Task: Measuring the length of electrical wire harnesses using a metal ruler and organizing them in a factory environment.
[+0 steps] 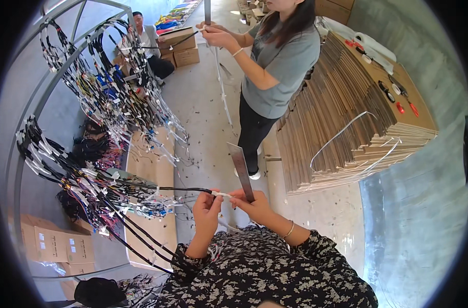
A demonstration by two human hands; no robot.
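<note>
The person's left hand (206, 208) is closed around the end of a black cable (180, 189), the fingers curled in and pinching it where a strip of white tape (222, 195) wraps the tip. The right hand (254, 205) sits just beside it, thumb and fingers pinching the same taped end while also gripping a flat metal ruler (241, 169) that stands up and tilts away from the body. The cable runs leftward from the hands into a dense wire harness (85, 187) of black leads with white tags, hung on a grey metal rack (49, 77); more bundles hang higher on the same frame. Flat cardboard boxes (54, 244) lie on the floor below the rack. Opposite stands a co-worker in a grey T-shirt (285, 61), whose hands (216, 35) hold another cable end with a white strand hanging down from it. To the right is a tall stack of folded cardboard sheets (342, 133), bound by a white strap, with small tools on top. A third person sits far back beside brown cartons (180, 49).
</note>
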